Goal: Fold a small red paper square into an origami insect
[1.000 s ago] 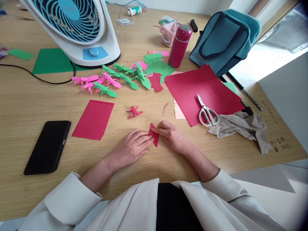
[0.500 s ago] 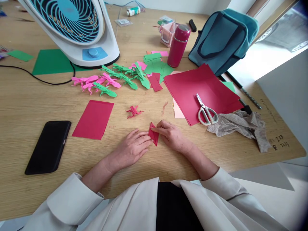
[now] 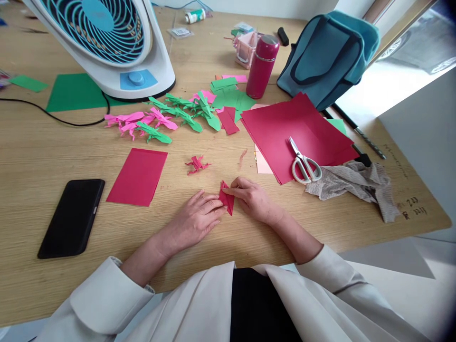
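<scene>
A small folded red paper [image 3: 226, 202], pointed at both ends, lies on the wooden table between my hands. My left hand [image 3: 197, 216] rests flat, its fingers stretched out and their tips pressing on the paper's left side. From the other side, my right hand [image 3: 253, 200] has its index finger laid on the paper's upper part, with the other fingers curled under; its thumb is mostly hidden. Just beyond them sits a small red origami frog [image 3: 197, 164]. To the left lies a red paper rectangle [image 3: 138, 176], apparently more than one sheet.
Pink and green origami figures [image 3: 156, 121] lie beyond, near a fan [image 3: 138, 78]. Scissors [image 3: 304, 164] rest on large red sheets [image 3: 302, 123] at right, beside a crumpled cloth [image 3: 352, 185]. A phone [image 3: 71, 218], a flask [image 3: 262, 66] and a teal bag [image 3: 327, 57] stand around.
The whole view has shifted very slightly. Both hands and the folded paper keep practically the same positions.
</scene>
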The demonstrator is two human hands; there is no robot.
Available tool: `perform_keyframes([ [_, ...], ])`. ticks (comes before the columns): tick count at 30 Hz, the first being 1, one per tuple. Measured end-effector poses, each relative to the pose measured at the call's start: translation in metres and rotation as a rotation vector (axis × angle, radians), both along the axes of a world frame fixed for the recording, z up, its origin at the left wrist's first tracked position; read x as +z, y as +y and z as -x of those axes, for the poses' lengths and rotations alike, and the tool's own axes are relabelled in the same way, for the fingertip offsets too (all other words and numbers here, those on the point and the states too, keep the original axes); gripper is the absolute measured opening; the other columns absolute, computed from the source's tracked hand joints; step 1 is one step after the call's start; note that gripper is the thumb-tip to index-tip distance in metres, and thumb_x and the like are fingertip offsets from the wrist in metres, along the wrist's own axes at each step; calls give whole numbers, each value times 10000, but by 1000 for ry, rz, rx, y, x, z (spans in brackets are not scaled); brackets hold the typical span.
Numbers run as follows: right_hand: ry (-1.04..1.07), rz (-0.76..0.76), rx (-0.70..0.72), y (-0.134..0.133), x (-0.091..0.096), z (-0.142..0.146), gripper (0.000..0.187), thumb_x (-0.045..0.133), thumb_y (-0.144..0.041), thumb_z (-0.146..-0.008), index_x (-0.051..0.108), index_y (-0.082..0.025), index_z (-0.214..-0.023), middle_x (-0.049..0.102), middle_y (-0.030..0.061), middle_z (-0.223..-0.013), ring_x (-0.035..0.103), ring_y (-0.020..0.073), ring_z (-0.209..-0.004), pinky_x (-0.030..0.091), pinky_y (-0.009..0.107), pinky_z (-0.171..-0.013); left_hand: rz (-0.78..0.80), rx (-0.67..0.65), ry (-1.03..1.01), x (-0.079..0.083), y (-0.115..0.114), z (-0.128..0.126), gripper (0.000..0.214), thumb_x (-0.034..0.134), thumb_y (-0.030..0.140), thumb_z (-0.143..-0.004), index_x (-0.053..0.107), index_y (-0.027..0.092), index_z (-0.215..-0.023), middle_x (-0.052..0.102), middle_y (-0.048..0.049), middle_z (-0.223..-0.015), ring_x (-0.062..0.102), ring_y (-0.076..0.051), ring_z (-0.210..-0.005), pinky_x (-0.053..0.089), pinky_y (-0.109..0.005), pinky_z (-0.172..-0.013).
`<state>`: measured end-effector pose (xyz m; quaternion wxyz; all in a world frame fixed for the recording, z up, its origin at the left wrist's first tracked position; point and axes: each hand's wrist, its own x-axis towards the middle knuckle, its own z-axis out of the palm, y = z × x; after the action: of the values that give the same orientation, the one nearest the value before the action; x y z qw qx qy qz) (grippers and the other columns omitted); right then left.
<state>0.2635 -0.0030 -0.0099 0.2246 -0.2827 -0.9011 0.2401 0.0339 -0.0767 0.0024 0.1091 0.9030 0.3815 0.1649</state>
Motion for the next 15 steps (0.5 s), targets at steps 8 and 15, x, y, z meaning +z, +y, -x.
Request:
perform_keyframes([
  [8, 8, -7, 1, 0, -1, 0, 402, 447, -39, -930, 659, -193, -1234, 582, 89, -986, 567, 186, -909, 493, 323, -846, 34, -27, -21, 5, -1, 2, 320, 504, 168, -959, 632, 218, -1248, 655, -62, -1271, 482, -232, -1302, 315, -517, -1172],
  [15, 15, 9, -2, 0, 0, 0, 400, 429, -38, -932, 664, -185, -1220, 586, 89, -994, 568, 180, -913, 494, 317, -848, 41, -28, 15, 5, -1, 1, 339, 523, 184, -947, 603, 199, -1277, 654, -66, -1268, 482, -257, -1290, 319, -540, -1164],
])
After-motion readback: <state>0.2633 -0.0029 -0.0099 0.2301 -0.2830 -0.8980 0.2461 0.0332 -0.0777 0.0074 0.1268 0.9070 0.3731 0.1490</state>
